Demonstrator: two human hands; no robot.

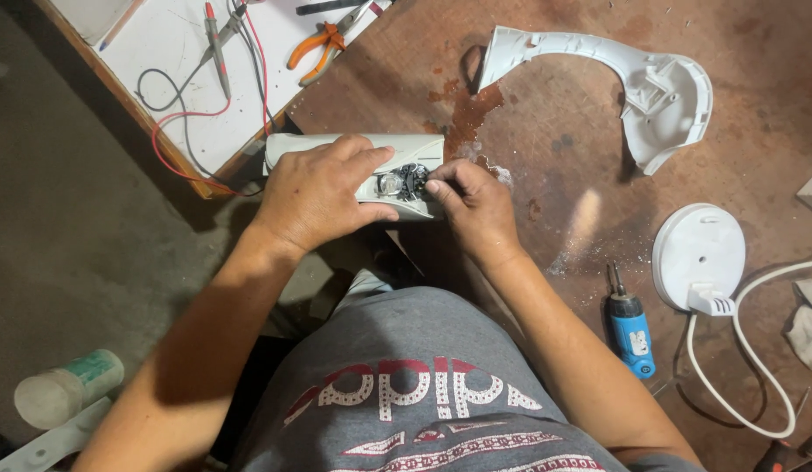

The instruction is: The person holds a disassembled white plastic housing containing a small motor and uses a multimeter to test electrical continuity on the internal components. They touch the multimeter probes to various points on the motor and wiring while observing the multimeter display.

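Note:
A long white plastic appliance housing (318, 144) lies across the near edge of the brown workbench (554, 149), its open side showing small metal and clear inner parts (401, 181). My left hand (314, 192) grips the housing from above, thumb underneath. The fingertips of my right hand (471, 197) pinch at the inner parts at the housing's right end. What the fingers hold there is too small to tell.
A curved white plastic cover (637, 83) lies at the back right. A round white base (698, 253) with a white cord (746, 350) and a blue screwdriver (630, 328) sit at right. Orange pliers (323, 48) and red and black probe leads (218, 52) rest on a white board (174, 65).

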